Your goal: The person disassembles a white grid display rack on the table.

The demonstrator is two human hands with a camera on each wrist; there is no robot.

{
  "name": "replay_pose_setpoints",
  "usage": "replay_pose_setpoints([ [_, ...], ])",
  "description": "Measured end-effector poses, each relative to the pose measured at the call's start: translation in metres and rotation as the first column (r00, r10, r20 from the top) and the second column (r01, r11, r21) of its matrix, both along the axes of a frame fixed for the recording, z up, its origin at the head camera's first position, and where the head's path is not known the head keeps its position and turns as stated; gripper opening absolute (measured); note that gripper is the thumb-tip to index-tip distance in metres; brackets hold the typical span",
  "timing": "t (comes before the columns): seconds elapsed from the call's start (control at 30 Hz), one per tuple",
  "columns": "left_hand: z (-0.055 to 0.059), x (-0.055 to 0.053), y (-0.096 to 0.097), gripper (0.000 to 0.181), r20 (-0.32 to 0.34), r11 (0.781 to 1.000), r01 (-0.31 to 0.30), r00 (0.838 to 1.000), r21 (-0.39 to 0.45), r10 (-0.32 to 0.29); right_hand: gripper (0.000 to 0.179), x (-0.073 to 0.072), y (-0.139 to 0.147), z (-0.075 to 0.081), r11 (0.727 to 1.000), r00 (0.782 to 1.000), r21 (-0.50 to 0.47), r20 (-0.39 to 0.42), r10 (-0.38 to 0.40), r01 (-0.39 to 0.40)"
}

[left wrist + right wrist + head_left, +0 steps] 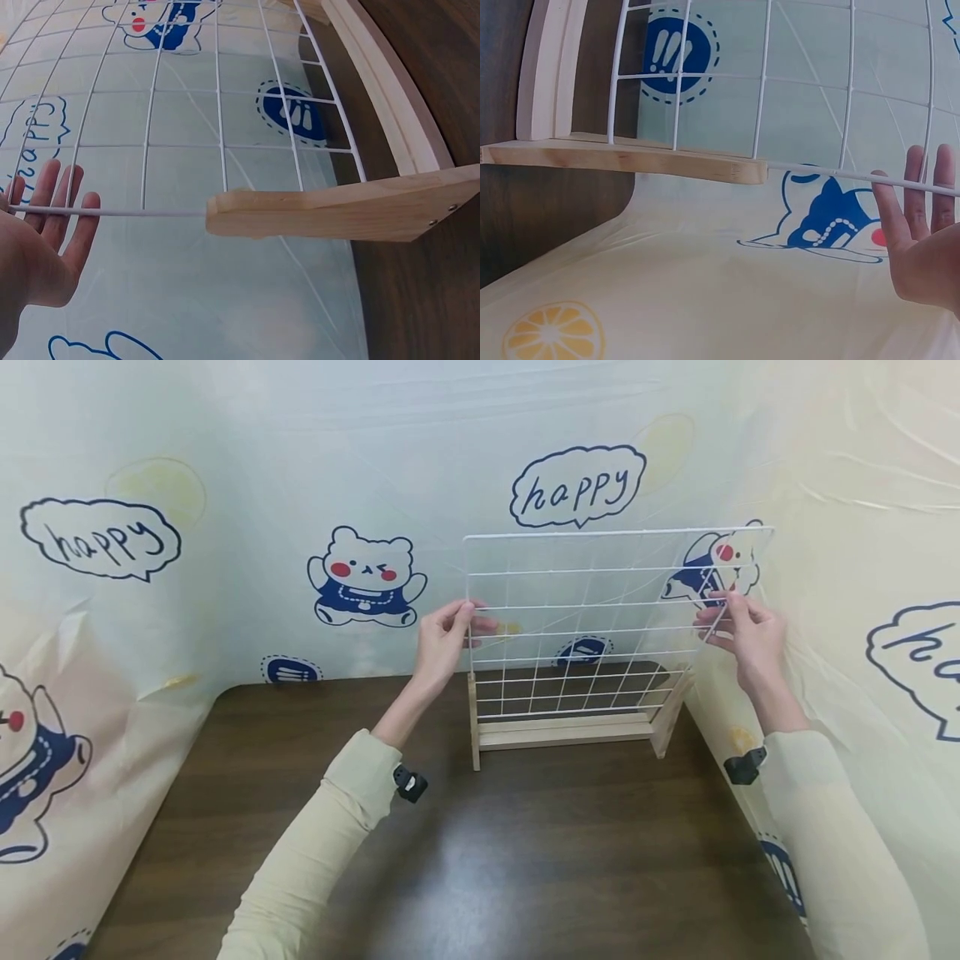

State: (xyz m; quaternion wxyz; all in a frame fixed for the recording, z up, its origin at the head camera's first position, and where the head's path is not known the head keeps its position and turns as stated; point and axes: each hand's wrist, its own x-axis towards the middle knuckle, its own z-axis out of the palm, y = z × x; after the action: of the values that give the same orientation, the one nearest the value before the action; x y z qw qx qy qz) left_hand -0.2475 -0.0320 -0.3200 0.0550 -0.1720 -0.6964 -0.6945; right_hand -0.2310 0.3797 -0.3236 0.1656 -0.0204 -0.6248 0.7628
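A white wire grid panel [619, 532] stands in a pale wooden stand [566, 732], with its lower part between the side pieces. My left hand [442, 639] pinches the panel's left edge wire between thumb and fingers, above the left side piece [337, 214]. At the opposite edge, my right hand [759, 635] pinches the outer wire above the right side piece [630, 160]. In both wrist views several fingers extend behind the wires; the thumb tips are out of sight there. The bottom wire runs just above the stand's crossbar.
The stand rests toward the back right of a dark brown wooden table [465, 868]. Behind and beside it hangs a pale printed cloth [247, 435] with bears and "happy" bubbles. A small black device [410, 783] is on the left sleeve, another [745, 766] at the right cuff.
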Motion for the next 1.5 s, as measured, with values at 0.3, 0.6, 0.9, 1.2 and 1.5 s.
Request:
replay_pose_setpoints([
  [0.3, -0.004, -0.01, 0.001, 0.03, -0.034, 1.0, -0.016, 0.999, -0.004, 0.016, 0.036, -0.001, -0.002, 0.008, 1.0, 0.999, 0.013, 0.027, -0.023, 0.022],
  [0.6, -0.004, -0.02, -0.002, 0.032, -0.02, 1.0, 0.019, 1.0, 0.001, -0.019, 0.034, -0.001, -0.001, 0.017, 1.0, 1.0, -0.008, 0.012, -0.001, 0.001],
  [0.9, -0.003, -0.021, -0.003, 0.034, -0.033, 1.0, 0.017, 0.999, -0.003, -0.017, 0.034, -0.006, 0.003, 0.015, 1.0, 1.0, -0.016, 0.031, -0.001, 0.001],
  [1.2, 0.002, -0.023, 0.001, 0.033, -0.01, 1.0, 0.03, 0.999, 0.003, -0.03, 0.037, -0.005, 0.006, 0.02, 0.999, 0.999, -0.043, 0.041, 0.002, 0.0],
  [1.5, 0.009, -0.026, -0.001, 0.034, -0.043, 0.999, 0.042, 0.998, -0.004, -0.042, 0.032, -0.007, 0.004, 0.025, 0.995, 0.999, -0.097, 0.04, -0.006, 0.01],
])
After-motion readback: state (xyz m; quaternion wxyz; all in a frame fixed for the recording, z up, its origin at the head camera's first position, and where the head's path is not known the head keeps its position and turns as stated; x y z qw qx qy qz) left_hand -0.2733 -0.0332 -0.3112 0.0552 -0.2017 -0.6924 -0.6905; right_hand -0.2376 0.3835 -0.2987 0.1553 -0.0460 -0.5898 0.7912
